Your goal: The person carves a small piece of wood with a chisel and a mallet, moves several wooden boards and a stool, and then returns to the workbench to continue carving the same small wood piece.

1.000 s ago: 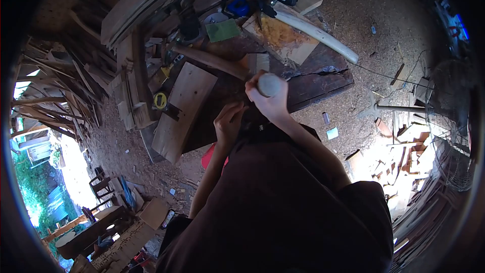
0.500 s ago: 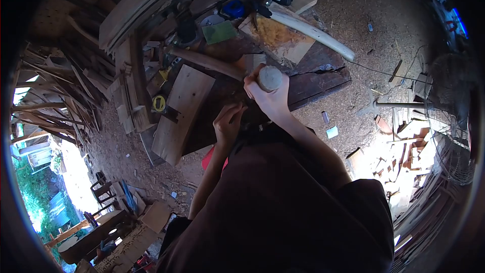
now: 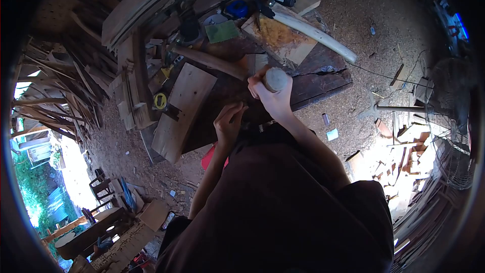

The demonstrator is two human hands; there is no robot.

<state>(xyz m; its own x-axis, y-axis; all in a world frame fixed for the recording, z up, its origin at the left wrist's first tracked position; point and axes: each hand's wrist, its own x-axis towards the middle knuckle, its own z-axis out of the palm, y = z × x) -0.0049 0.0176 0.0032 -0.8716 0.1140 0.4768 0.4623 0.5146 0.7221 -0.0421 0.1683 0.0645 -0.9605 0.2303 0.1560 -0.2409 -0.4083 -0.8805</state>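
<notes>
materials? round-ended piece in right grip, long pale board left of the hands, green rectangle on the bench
Round-ended piece: probably wood, unpolished; pale, dull face, grain not resolved.
Board: bare wood, apparently unvarnished; dark knots, matte surface.
Green rectangle: matte, flat; perhaps abrasive sheet or pad, can't confirm.

Showing pale grey-beige on the round-ended wooden piece [image 3: 277,79] at the centre of the frame, and dark brown on the tabletop [image 3: 316,90] just right of it. Displaying light tan dotted with small darker knots on the plank [image 3: 187,103] left of centre, and bright yellow on the small round item [image 3: 160,101] beside it. Bearing orange-brown blotches over pale tan on the flat board [image 3: 280,35], upper centre. Showing dull green on the pad [image 3: 222,31], vivid blue on the rounded item [image 3: 237,8], upper middle. Displaying speckled grey-brown on the floor [image 3: 364,78] at right.
</notes>
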